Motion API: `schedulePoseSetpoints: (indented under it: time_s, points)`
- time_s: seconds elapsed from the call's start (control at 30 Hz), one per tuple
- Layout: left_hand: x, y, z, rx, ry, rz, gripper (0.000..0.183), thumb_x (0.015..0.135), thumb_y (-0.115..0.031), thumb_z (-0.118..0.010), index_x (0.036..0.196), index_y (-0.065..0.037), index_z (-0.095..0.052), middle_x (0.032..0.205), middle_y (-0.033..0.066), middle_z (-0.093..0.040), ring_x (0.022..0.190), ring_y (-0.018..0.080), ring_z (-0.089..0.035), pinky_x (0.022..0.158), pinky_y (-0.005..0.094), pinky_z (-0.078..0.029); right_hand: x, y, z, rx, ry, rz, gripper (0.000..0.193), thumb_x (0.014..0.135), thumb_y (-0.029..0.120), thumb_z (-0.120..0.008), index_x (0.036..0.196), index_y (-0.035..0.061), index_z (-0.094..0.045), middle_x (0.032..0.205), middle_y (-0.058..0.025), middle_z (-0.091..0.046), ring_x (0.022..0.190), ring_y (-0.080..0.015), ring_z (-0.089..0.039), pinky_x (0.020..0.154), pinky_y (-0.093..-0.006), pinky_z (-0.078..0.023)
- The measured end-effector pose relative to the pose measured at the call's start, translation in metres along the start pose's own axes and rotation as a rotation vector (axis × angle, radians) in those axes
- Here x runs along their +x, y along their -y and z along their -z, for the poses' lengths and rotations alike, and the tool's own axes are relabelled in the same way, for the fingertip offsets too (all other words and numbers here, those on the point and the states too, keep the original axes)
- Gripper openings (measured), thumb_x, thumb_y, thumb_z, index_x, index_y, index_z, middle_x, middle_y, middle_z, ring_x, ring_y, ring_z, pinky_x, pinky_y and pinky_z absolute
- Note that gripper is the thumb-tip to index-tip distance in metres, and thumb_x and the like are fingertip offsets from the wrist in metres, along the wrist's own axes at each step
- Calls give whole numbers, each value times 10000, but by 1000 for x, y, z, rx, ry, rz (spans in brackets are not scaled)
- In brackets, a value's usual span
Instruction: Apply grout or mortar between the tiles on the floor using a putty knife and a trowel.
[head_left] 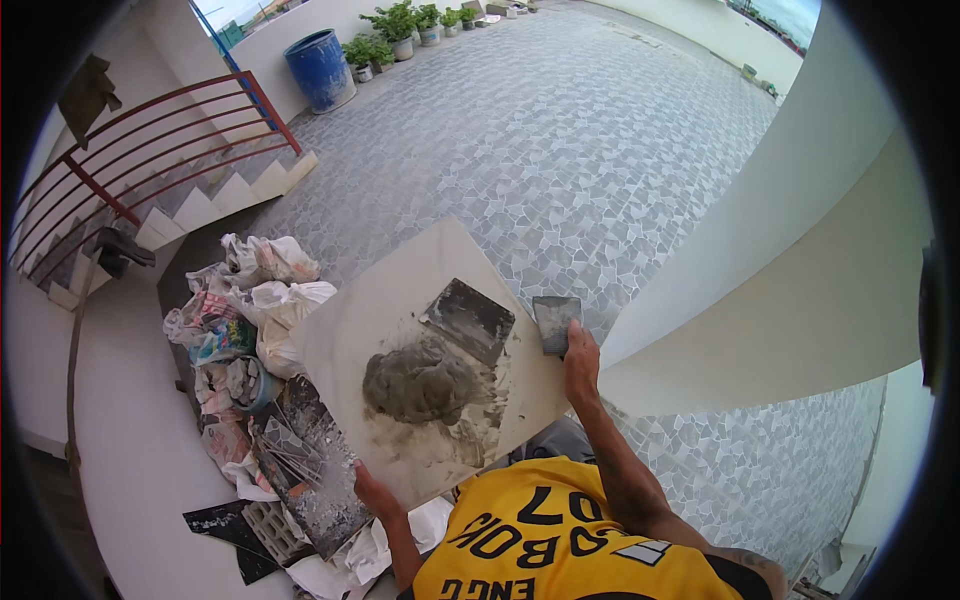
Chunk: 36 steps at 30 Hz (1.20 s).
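A large cream square board (pixel 350 330), which looks like a floor tile, is tilted in front of me. My left hand (pixel 374 492) grips its near left edge, with the fingers partly hidden beneath. On the board sits a heap of wet grey mortar (pixel 418 382), smeared toward the near right. Beside the heap lies a dark rectangular plate (pixel 470 320) streaked with mortar. Just past the board's right edge, my right hand (pixel 582 362) is closed on a small grey rectangular slab (pixel 556 318), thumb on its face; whether it also touches the board I cannot tell.
Full plastic bags (pixel 270 260) crowd the left, near a bucket of rubble (pixel 262 388), a mortar-spattered dark panel (pixel 310 460) and a hollow block (pixel 272 530). A curved white wall (pixel 760 300) rises at right. Stairs with a red railing (pixel 160 120), a blue drum (pixel 320 70) and potted plants (pixel 392 22) stand farther off.
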<state>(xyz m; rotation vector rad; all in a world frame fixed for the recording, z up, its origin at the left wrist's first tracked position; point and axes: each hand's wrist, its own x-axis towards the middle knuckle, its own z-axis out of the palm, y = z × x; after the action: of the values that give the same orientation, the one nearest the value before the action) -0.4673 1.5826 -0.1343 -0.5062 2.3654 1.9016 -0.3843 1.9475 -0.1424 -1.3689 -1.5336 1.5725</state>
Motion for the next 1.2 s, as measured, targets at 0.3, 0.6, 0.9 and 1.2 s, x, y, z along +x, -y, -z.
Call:
schedulePoseSetpoints:
  time_s: [0.3,0.6,0.9,1.2]
  points:
    - [113,-25,-132,-52,80,-81,552,984,-416,-370,1202,53,-565,1150,146,-614,1009,255,-614,889,361,-490,157,17,-76,73,3,31,477,995,402,-432,836,-37,-524,737,-112,-504,707,-191,-437,693,-366,-397]
    - [183,-89,-279,-108,-6,39,570,959,-434,-443,1218,64,-540,1154,143,-600,1012,268,-596,895,371,-486,322,81,-149,-28,52,95,513,987,423,-427,819,-55,-503,735,-226,-540,688,-308,-504,687,-426,-417]
    - [302,-108,-416,-59,74,12,568,969,-423,-420,1231,70,-525,1190,147,-585,1037,272,-590,908,366,-481,473,101,-199,-7,20,20,489,980,411,-434,829,-50,-497,746,-192,-516,709,-273,-481,704,-402,-406]
    - [399,-161,-642,-43,373,74,539,978,-410,-395,1227,47,-538,1188,137,-595,1027,264,-606,906,364,-484,648,126,-195,-6,-199,4,464,991,393,-433,802,-27,-490,717,-123,-483,698,-205,-438,679,-364,-396]
